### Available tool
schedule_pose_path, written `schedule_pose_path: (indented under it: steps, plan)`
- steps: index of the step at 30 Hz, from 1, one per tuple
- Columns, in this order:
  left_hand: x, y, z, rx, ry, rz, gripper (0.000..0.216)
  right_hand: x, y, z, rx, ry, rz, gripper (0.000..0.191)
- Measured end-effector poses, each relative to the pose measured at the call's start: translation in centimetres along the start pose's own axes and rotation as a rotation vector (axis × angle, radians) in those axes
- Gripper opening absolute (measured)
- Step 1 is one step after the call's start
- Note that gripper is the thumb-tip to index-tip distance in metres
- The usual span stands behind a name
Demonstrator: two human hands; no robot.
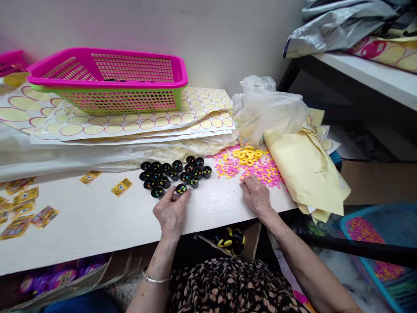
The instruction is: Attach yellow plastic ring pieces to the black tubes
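My left hand grips a small black cup between thumb and fingers at the table's middle. Colourful bits show inside that cup. Just beyond it stand several more black cups in a close group, with coloured bits in them. My right hand rests on the table with its fingers curled together, at the near edge of a spread of small pink and yellow pieces. Whatever its fingertips may hold is hidden. Yellow rings lie in a heap on those pieces.
A pink and green basket stands on printed sticker sheets along the back. Small printed packets lie at left. A plastic bag and folded yellow paper sit at right. Below the table edge, a box holds black and yellow pieces.
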State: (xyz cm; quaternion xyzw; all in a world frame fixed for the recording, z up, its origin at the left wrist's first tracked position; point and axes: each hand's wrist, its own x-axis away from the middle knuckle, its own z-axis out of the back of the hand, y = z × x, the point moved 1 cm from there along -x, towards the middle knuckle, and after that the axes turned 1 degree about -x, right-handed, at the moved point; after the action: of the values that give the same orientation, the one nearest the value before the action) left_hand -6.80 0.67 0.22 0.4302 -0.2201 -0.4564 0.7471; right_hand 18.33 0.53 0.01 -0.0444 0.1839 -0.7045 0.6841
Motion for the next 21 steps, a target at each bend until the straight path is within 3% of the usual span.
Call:
schedule_pose_path:
  steps: [4, 8, 11, 16, 21]
  plan:
    - [2.2, 0.3, -0.4, -0.014, -0.084, -0.212, 0.025, 0.1, -0.5, 0.6, 0.015, -0.021, 0.049, 0.021]
    - [4.2, 1.7, -1.6, 0.037, -0.313, -0.35, 0.014, 0.6, -2.2, 1.2, -0.245, -0.27, 0.191, 0.019]
    - [4.7, 2.5, -2.6, 0.064, -0.404, -0.398, 0.014, 0.9, -3.4, 1.2, -0.31, -0.381, 0.182, 0.018]
    - [4.7, 2.1, -3.7, 0.077, -0.452, -0.425, 0.025, 0.7, -2.9, 0.5, -0.208, -0.292, 0.182, 0.019]
    - [4.7, 1.4, -4.0, 0.105, -0.468, -0.458, 0.026, 1.4, -1.6, 0.7, -0.45, -0.208, 0.163, 0.019]
